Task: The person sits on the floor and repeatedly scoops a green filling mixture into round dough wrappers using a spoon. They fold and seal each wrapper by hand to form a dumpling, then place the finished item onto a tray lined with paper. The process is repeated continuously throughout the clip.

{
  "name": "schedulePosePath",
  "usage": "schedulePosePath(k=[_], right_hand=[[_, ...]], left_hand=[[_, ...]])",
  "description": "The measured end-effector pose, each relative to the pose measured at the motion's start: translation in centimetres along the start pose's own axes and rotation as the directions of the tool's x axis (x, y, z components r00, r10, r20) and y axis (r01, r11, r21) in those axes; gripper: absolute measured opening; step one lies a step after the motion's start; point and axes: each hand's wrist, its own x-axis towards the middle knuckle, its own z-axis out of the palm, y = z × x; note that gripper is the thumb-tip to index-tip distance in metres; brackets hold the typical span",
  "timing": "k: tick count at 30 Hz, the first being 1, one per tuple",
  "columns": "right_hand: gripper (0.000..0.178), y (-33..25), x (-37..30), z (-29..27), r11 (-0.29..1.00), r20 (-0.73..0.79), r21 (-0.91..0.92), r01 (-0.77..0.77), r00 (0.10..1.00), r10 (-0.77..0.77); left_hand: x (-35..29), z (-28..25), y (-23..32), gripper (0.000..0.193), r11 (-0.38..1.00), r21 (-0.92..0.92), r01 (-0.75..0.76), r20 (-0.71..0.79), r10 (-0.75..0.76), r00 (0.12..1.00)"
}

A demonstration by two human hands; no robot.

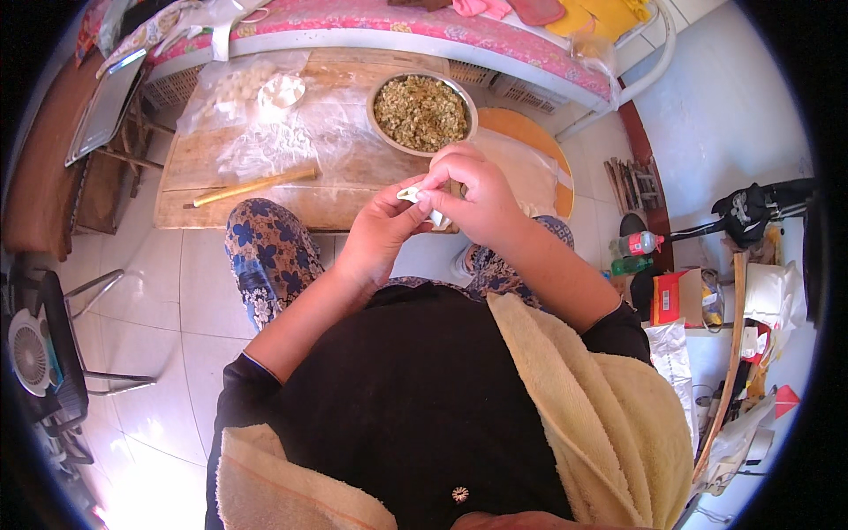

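Above the near edge of a low wooden table (pixel 190 177), both hands come together on a small white dumpling (pixel 435 217). My left hand (pixel 375 231) supports it from the left, thumb and fingers closed round it. My right hand (pixel 477 196) pinches its upper edge between thumb and fingers. Much of the dumpling is hidden by the fingers. Just beyond the hands stands a metal bowl (pixel 371 117) full of chopped greenish-brown filling (pixel 420 110). A wooden rolling pin (pixel 256 187) lies on the table, left of the hands.
Loose flour (pixel 274 146) and small pale dough pieces (pixel 237 87) lie on plastic sheeting near a white floury dish (pixel 281 91). At right is a round orange board (pixel 564 181) with a pale sheet. A pink-covered bed (pixel 353 25) borders the far side; a fan (pixel 32 353) stands left.
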Motion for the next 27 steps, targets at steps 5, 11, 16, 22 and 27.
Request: schedulePosePath(k=[5, 11, 16, 22, 27], right_hand=[[0.011, -0.1, 0.6, 0.5, 0.95, -0.073, -0.227, 0.213, 0.969, -0.235], [0.012, 1.4, -0.5, 0.3, 0.997, 0.087, 0.08, 0.021, 0.996, -0.028], [0.012, 0.9, 0.0, 1.6, 0.999, -0.094, 0.012, 0.038, 0.995, -0.036], [0.014, 1.6, 0.2, 0.9, 0.988, 0.096, -0.09, 0.126, 0.988, -0.118], [0.015, 1.7, 0.0, 0.9, 1.0, 0.171, 0.002, 0.01, 0.985, -0.01]], left_hand=[[0.0, 0.4, -0.3, 0.022, 0.995, 0.056, -0.088, -0.039, 0.09, 0.995], [0.2, 0.3, -0.5, 0.015, 0.994, 0.05, -0.097, 0.061, 0.094, 0.994], [0.3, 0.3, -0.9, 0.019, 0.988, 0.108, -0.107, -0.043, 0.113, 0.993], [0.8, -0.6, -1.2, 0.023, 0.929, 0.338, -0.151, 0.005, 0.159, 0.987], [0.6, -0.6, -0.8, 0.023, 0.978, 0.209, -0.013, -0.034, 0.021, 0.999]])
